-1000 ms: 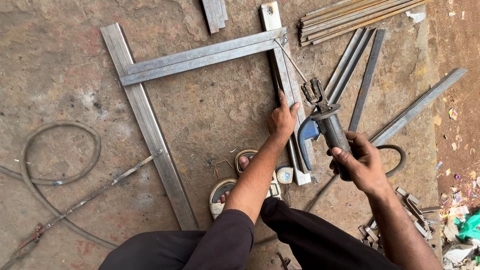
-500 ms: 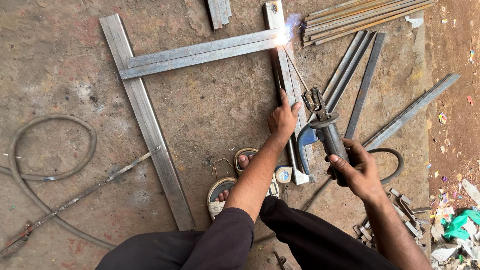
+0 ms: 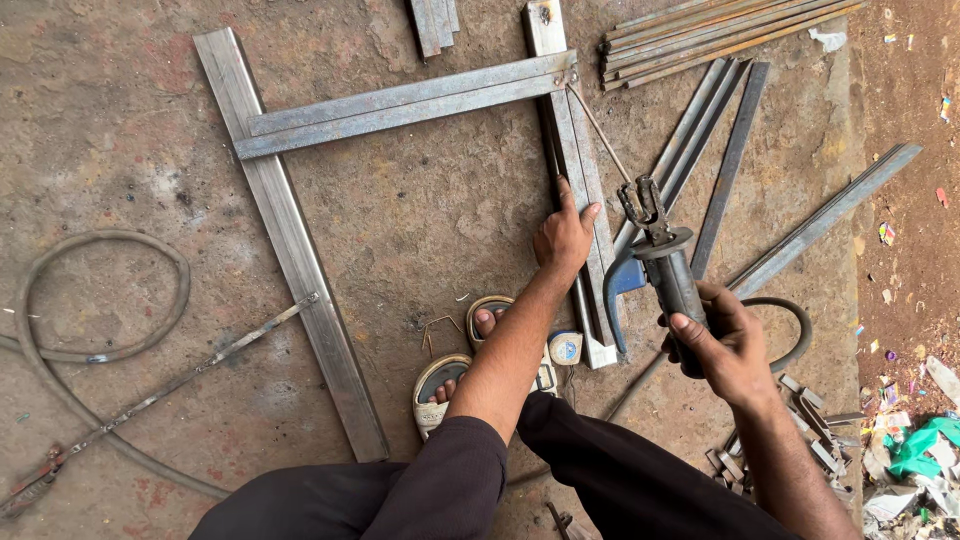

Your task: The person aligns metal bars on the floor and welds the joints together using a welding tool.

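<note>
Roughly, concrete floor [image 3: 420, 230] fills the view, stained and cracked, red dirt along its right edge. Biggest thing on it: steel frame of flat grey bars, long left bar [image 3: 290, 240] running from the upper left down toward the floor's lower middle, cross bar [image 3: 400, 102] joining it to the right bar [image 3: 575, 170] near the top edge. Thick hose [image 3: 70, 350] loops by the left edge, thin rod [image 3: 170, 385] lies across it, touching the left bar. Bundle of thin rods [image 3: 720, 25] at the top right corner, loose angle bars [image 3: 735, 150] just beside the frame's right side, one long bar [image 3: 830, 215] slanting toward the right edge. Short offcuts [image 3: 432, 22] at the top edge. Scrap pile [image 3: 800, 425] and rubbish [image 3: 915, 450] at the lower right corner. Two sandalled feet [image 3: 465, 355] below the frame, dark trousers at the bottom edge.

Left hand [image 3: 562, 238] lies flat on the right bar, fingers spread narrow, pressing it, holding nothing. Right hand [image 3: 725, 345] is wrapped tight round the welding holder [image 3: 665, 270], right of the right bar, lower middle right of the floor. Holder: black ribbed grip, round guard, metal clamp on top, thin electrode [image 3: 598, 130] sticking up from it, tip at the frame's top right joint. Black cable [image 3: 785, 325] curls behind the right hand.
</note>
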